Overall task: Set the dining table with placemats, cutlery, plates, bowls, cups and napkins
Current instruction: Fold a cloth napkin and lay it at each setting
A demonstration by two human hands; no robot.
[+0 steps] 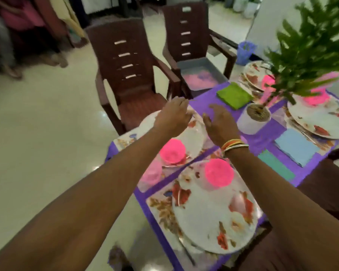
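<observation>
A purple table (256,140) carries floral placemats and white floral plates. The near plate (209,218) has a pink bowl (219,175) on it. A second plate (194,139) further left holds another pink bowl (172,150), with a pale pink cup (152,173) beside it. My left hand (172,116) hovers over that plate, fingers apart, holding nothing. My right hand (220,124), bangles at the wrist, is spread over the purple middle strip. A green napkin (234,95), a blue napkin (296,146) and a teal napkin (275,166) lie on the table. The view is blurred.
A potted green plant (255,118) stands mid-table. Two more plates with pink bowls (321,122) (257,77) sit at the far right. Two brown plastic chairs (129,75) (192,36) stand beyond the table; the farther one holds a grey tray (201,75). A blue basket (246,52) is behind.
</observation>
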